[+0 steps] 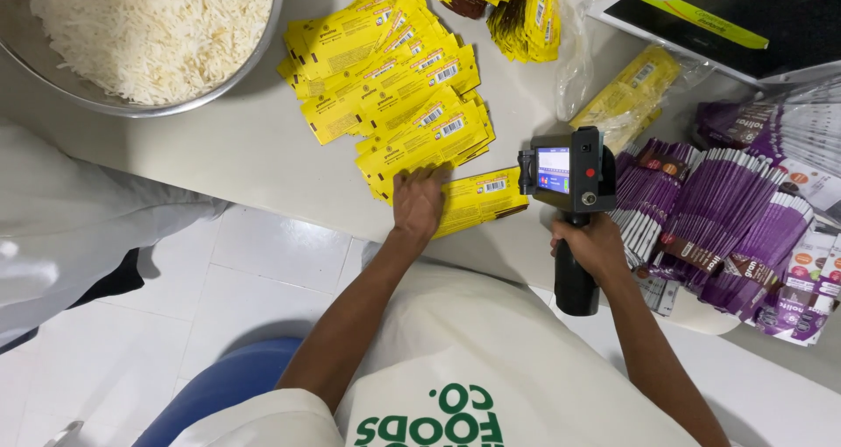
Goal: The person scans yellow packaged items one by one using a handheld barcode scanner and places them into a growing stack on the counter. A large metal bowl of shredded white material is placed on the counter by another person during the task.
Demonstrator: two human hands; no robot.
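My left hand [419,202] presses flat on a yellow packet [480,198] lying at the near edge of the white table [254,140]. My right hand [594,247] grips the black handle of a handheld printer gun [569,177] with a small lit screen. Its head sits at the right end of that yellow packet. Behind my left hand, several more yellow packets [394,79] lie fanned out in a loose pile.
A large metal bowl [267,35] of white rice stands at the far left. Stacks of purple packets [727,219] lie to the right. More yellow packets [512,5] and a clear bag holding yellow packets [626,92] lie behind. A blue stool [219,390] stands on the white tiled floor.
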